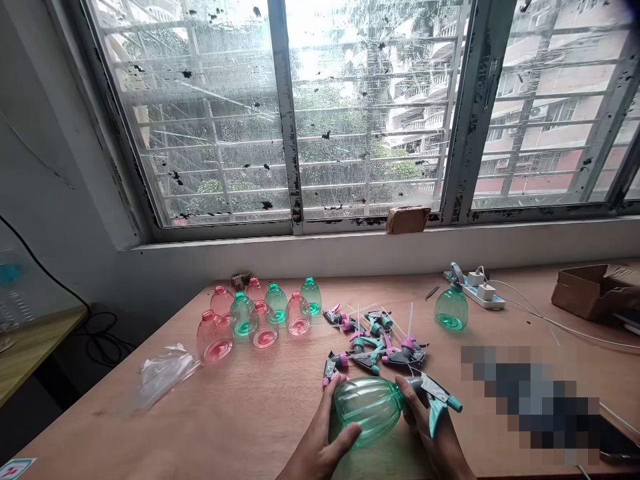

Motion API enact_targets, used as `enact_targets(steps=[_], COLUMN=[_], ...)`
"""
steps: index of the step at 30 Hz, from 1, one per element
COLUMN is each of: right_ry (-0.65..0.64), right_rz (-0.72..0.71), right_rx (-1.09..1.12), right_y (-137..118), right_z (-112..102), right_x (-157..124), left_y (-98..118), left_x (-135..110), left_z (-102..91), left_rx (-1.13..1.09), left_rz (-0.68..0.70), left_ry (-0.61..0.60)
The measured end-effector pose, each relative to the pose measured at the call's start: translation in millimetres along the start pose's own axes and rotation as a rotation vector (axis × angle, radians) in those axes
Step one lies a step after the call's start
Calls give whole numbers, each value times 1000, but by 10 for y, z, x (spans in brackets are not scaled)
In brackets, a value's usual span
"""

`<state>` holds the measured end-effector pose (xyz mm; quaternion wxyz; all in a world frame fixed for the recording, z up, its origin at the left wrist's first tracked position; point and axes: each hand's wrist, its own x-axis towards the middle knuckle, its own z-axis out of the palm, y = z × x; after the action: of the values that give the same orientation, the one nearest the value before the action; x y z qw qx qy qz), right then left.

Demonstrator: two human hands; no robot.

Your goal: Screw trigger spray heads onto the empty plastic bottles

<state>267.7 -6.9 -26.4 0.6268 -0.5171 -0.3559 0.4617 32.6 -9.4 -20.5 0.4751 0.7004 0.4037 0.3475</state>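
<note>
One green bottle [369, 412] is tipped kinda sideways, left hand [326, 441] cupping the fat end, right hand [419, 417] pinching it by the sprayer [436, 392].

On the wooden table [150, 433] I see five pink bottles [215, 339] and three green bottles [242, 315], standing together at the left, near a crumpled plastic bag [165, 373]. In the middle lie many spray heads [403, 357]. At the right are one green spray bottle [451, 310], a power strip [493, 302] and a cardboard box [580, 295].
</note>
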Motion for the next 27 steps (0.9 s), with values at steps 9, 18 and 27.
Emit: enact_targets(steps=[9,18,27], right_ry=[13,-14,-18], right_rz=[-42,-86,-49], right_rx=[-95,-86,-56], right_y=[-27,-18,-72], right_z=[-6,-9,30], right_x=[-20,5,-25], left_y=[62,-13,15], left_x=[-10,15,31], left_z=[-25,37,-22], left_rx=[-104,-11,-246], left_rz=[3,118,-4], left_ry=[-28,-14,-5])
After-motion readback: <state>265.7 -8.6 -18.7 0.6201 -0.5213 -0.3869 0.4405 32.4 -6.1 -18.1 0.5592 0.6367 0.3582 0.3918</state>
